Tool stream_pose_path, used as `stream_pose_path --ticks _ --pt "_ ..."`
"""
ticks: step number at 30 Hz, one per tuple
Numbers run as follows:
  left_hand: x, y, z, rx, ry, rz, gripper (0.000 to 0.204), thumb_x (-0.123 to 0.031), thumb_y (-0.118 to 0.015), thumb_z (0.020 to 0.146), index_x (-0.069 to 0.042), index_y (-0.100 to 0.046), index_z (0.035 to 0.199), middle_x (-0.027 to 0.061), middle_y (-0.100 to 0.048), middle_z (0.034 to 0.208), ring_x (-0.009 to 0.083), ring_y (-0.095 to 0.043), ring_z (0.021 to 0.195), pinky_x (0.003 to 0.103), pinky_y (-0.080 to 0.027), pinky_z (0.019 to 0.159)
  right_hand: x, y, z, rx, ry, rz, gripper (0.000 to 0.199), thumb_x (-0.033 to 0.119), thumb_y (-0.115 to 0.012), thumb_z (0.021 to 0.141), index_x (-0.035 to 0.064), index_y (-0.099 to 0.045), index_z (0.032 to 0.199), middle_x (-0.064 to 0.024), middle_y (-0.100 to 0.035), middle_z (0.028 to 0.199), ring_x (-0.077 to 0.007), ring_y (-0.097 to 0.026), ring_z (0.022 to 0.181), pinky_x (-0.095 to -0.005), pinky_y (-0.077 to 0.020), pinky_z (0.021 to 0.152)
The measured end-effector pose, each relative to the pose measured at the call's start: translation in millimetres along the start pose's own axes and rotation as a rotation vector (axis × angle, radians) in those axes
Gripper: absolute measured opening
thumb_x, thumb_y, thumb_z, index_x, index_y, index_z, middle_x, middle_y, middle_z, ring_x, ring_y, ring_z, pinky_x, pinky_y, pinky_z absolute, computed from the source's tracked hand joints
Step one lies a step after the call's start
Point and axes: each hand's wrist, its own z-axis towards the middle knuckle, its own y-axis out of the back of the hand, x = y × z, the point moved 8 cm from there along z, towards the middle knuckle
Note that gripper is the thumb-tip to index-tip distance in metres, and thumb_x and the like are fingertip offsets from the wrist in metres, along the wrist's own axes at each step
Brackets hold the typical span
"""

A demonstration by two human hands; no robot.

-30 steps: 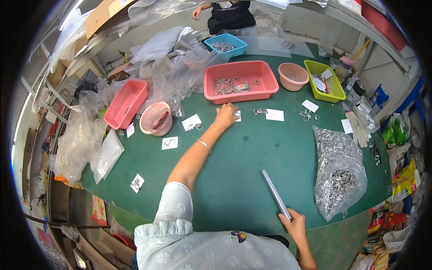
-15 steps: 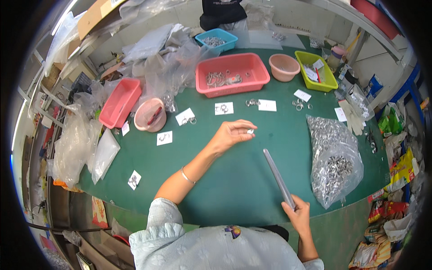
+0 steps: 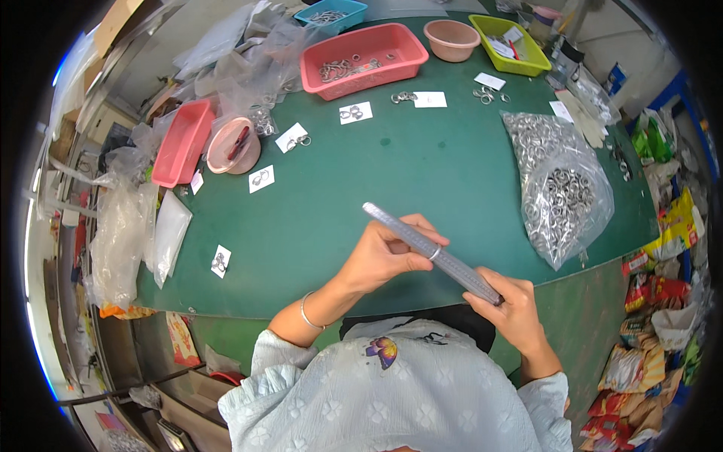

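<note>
A grey tapered ring mandrel (image 3: 459, 273) slants across in front of my chest, its thin end pointing to the upper left. My right hand (image 3: 514, 303) is closed round the thick end. Around the shaft, near its middle, sits a small silver ring (image 3: 435, 253). The fingers of my left hand (image 3: 384, 258) pinch that ring, thumb on the near side and fingers on the far side of the mandrel. To the right lies a clear plastic bag (image 3: 561, 192) full of many silver rings.
Across the green table (image 3: 339, 173), white cards (image 3: 355, 112) lie with a few rings on or beside each. Behind them stand a pink basket (image 3: 365, 60) with rings, a round pink bowl (image 3: 452, 41) and a yellow-green basket (image 3: 512, 45). A pink tub (image 3: 233, 145) holds a red-handled tool.
My left hand has come nearer, bringing the ring onto the mandrel. My right hand has raised the mandrel and tilted it further left. The whole view has shifted, with the table higher up.
</note>
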Motion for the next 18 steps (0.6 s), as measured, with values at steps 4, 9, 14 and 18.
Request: stream_pose_path --ticks 4,9,14,18 --pt "-6.8 -4.8 -11.5 0.032 -0.030 0.083 0.037 -0.011 -0.081 0.062 0.003 -0.066 0.093 0.0115 -0.060 0.090 0.0175 -0.058 0.082 0.028 -0.047 0.072 10.8 2.8 -7.9 0.019 0.032 -0.040 0.027 0.012 -0.073 0.072 0.0020 -0.062 0.095 -0.0127 -0.061 0.070 -0.0234 -0.058 0.054 -0.0308 -0.0460 0.050" --pt "-13.7 -8.5 -22.0 -0.025 -0.101 0.112 0.038 -0.012 -0.082 0.061 0.004 -0.066 0.091 0.0131 -0.062 0.087 0.0183 -0.060 0.078 0.027 -0.049 0.068 17.1 4.4 -14.1 0.032 0.060 -0.074 0.027 0.012 -0.073 0.071 0.0029 -0.062 0.094 -0.0120 -0.062 0.070 -0.0241 -0.059 0.054 -0.0313 -0.0464 0.050" --pt "-17.1 -12.6 -29.1 -0.036 -0.118 0.199 0.038 -0.013 -0.083 0.059 0.004 -0.067 0.088 0.0129 -0.063 0.085 0.0178 -0.060 0.074 0.027 -0.049 0.065 21.1 3.5 -19.0 0.036 0.085 -0.064 0.027 0.013 -0.073 0.071 0.0034 -0.062 0.094 -0.0121 -0.062 0.069 -0.0252 -0.060 0.054 -0.0318 -0.0467 0.049" --pt "-22.6 -19.1 -31.4 -0.022 -0.132 0.265 0.039 -0.014 -0.084 0.057 0.004 -0.067 0.088 0.0125 -0.063 0.084 0.0170 -0.060 0.072 0.026 -0.047 0.063 23.6 4.9 -23.1 0.061 0.084 -0.101 0.029 0.014 -0.073 0.071 0.0040 -0.061 0.095 -0.0125 -0.061 0.068 -0.0259 -0.059 0.053 -0.0324 -0.0462 0.048"
